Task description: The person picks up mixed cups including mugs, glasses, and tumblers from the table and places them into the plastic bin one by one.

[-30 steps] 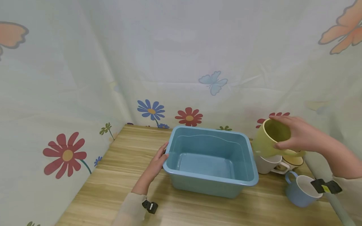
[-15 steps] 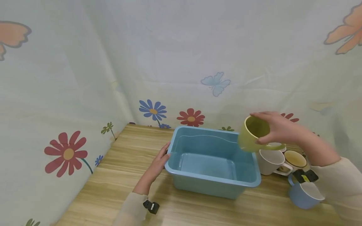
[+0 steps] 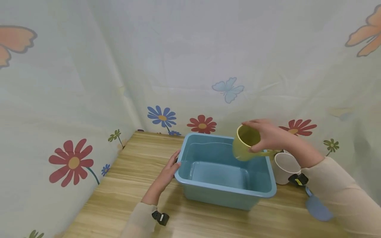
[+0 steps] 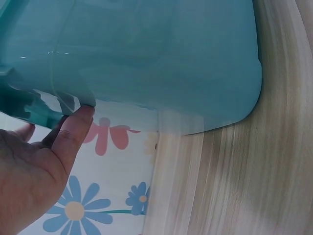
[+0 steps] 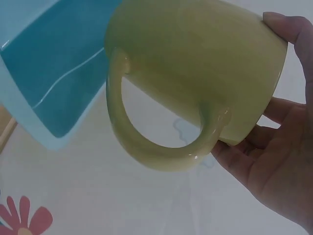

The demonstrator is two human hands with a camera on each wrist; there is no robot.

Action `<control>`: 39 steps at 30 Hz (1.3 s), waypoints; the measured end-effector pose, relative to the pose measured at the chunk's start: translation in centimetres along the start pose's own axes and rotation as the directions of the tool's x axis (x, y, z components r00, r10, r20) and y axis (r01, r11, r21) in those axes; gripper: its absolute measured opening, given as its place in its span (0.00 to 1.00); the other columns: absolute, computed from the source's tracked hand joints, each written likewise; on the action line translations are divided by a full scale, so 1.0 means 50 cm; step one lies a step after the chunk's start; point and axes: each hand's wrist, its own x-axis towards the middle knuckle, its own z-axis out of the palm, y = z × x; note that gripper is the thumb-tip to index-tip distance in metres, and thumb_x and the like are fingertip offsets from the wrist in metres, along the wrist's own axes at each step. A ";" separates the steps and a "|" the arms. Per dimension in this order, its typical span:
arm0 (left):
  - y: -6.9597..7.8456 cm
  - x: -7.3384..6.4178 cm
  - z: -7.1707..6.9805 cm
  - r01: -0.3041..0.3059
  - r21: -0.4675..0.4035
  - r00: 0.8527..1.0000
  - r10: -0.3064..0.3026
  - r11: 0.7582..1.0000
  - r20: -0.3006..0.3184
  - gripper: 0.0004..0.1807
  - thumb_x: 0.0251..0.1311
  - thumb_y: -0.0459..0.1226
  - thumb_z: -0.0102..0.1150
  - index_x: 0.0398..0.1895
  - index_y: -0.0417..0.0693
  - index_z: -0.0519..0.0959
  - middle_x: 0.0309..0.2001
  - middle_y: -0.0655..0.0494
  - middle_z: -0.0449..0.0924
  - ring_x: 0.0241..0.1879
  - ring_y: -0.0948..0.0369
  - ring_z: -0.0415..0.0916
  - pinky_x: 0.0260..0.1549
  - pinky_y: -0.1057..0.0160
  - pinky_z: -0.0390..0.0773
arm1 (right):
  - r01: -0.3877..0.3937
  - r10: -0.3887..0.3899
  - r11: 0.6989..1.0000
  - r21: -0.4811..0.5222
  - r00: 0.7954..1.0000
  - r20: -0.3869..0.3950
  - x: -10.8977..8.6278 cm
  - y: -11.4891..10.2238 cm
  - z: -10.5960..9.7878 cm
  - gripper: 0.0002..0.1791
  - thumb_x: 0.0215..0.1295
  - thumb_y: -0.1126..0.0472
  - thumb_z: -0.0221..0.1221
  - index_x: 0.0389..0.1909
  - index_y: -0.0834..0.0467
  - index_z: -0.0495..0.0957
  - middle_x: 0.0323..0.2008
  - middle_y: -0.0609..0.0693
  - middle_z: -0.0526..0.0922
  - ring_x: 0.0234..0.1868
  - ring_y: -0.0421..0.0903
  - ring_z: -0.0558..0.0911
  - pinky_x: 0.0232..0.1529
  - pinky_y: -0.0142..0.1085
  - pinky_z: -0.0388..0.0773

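My right hand [image 3: 268,135] grips a yellow-green mug [image 5: 195,58] by its rim, thumb and fingers on either side. The mug is tilted over the right part of a blue plastic basin [image 3: 221,189], its handle [image 5: 161,159] pointing away from the basin. My left hand [image 3: 166,172] holds the basin's left rim; in the left wrist view its fingers [image 4: 73,134] reach up to the rim from outside. No object shows inside the basin, which stands upright on the wooden table [image 3: 119,195].
Right of the basin stands a white mug [image 3: 284,167]. A blue mug [image 3: 317,209] lies nearer, partly hidden by my right sleeve [image 3: 339,191]. Behind the table hangs a curtain [image 3: 178,59] printed with flowers and butterflies.
My right hand has carried the yellow-green mug leftward, from above the other mugs to over the basin. The left hand has stayed at the basin's rim.
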 end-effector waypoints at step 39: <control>-0.006 0.003 0.002 0.035 -0.035 0.999 -0.035 0.999 -0.011 0.34 0.75 0.42 0.41 0.82 0.49 0.50 0.78 0.32 0.57 0.68 0.36 0.70 0.54 0.48 0.80 | 0.029 -0.052 0.991 0.134 0.984 0.171 0.172 -0.034 0.200 0.51 0.49 0.53 0.75 0.75 0.60 0.66 0.71 0.64 0.70 0.69 0.64 0.67 0.60 0.57 0.78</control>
